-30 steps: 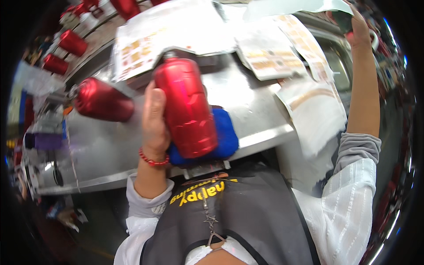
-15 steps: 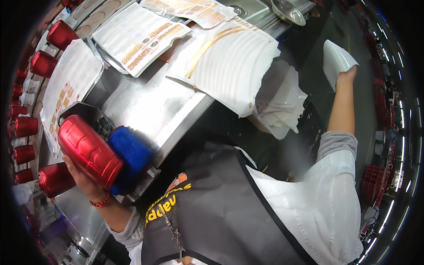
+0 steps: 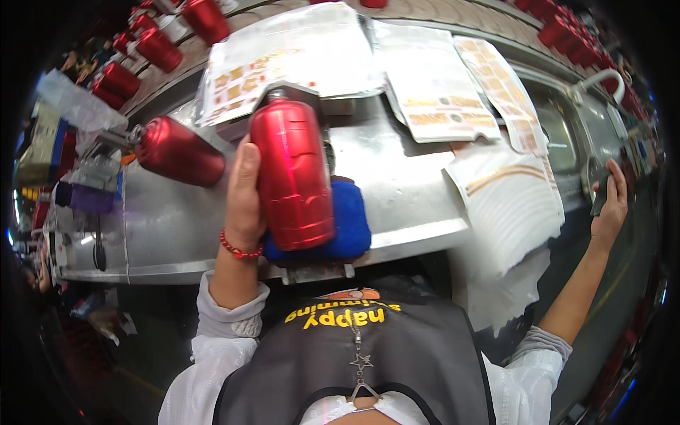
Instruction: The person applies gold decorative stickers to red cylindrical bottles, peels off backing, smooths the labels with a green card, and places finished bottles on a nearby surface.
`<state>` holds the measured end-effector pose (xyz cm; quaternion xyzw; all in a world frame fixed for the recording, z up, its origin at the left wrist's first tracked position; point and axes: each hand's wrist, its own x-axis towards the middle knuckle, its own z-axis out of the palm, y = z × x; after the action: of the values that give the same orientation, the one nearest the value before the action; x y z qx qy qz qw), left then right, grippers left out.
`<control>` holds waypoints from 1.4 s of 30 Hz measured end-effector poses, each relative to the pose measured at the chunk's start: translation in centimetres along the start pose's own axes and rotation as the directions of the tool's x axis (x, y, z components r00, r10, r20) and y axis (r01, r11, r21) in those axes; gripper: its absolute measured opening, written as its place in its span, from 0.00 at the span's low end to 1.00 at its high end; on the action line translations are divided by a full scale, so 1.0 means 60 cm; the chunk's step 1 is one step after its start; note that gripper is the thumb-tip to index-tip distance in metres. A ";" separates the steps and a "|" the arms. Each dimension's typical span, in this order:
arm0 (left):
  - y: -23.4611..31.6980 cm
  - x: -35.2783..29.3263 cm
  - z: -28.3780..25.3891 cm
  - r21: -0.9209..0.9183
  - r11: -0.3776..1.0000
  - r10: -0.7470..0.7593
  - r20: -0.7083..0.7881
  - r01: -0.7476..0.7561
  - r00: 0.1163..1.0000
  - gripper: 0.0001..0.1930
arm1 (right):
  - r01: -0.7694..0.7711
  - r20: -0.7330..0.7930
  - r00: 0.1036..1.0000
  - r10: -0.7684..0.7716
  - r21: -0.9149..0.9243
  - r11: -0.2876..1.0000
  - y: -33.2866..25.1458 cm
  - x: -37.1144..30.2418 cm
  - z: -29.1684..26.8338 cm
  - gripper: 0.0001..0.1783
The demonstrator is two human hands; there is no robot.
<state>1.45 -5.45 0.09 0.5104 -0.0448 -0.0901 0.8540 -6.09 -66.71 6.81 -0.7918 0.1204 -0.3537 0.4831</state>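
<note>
And here is the left hand (image 3: 244, 202), firmly around the left side of the red bottle (image 3: 294, 173), thumb pointing up along its flank, the other fingers tucked behind and out of sight. It's a grasp, and a snug one, with a red bead bracelet (image 3: 239, 248) at the wrist.

Over to the right hand (image 3: 610, 212), stretched well out to the side, fingers raised and partly bent, thumb apart from them. There's a thin dark piece (image 3: 599, 202) right at that thumb; whether it's pinched or merely lies behind, I cannot tell!

Now look at that bottle: glossy metallic red, bright streaks of light down the body, block-like outlines across its surface. It lies above the blue pad (image 3: 352, 216) at the near edge of the steel table (image 3: 397, 170), base toward the person, silvery neck pointing away beside a dark bracket (image 3: 309, 91).

Just left, a second red bottle (image 3: 178, 150) lies on its side, apart from the hand. To the right, patterned sheets (image 3: 439, 85) spread along the far side, and a striped sheet (image 3: 503, 180) droops over the table's edge.
</note>
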 end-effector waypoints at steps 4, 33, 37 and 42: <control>0.010 -0.005 0.002 0.007 0.998 0.061 0.023 -0.061 0.998 0.34 | 0.596 0.631 0.608 -0.481 0.037 0.802 -0.172 0.028 0.382 0.17; -0.002 -0.019 -0.027 0.094 0.986 0.143 -0.026 -0.140 0.989 0.40 | 0.923 0.905 0.251 -0.343 -0.117 0.367 -0.199 -0.024 0.873 0.20; 0.065 -0.009 -0.057 0.713 0.595 0.570 -0.051 -0.370 0.820 0.21 | 0.885 0.895 0.296 -0.333 -0.125 0.448 -0.195 -0.032 0.824 0.17; 0.121 0.072 -0.055 0.875 0.439 0.448 -0.017 -0.203 0.894 0.17 | 0.886 0.927 0.275 -0.254 -0.143 0.441 -0.184 -0.025 0.807 0.18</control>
<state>7.03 -0.12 4.85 0.8516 -0.0749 0.1753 0.4883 23.89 -27.43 1.84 -0.9452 -0.3228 -0.0455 -0.0157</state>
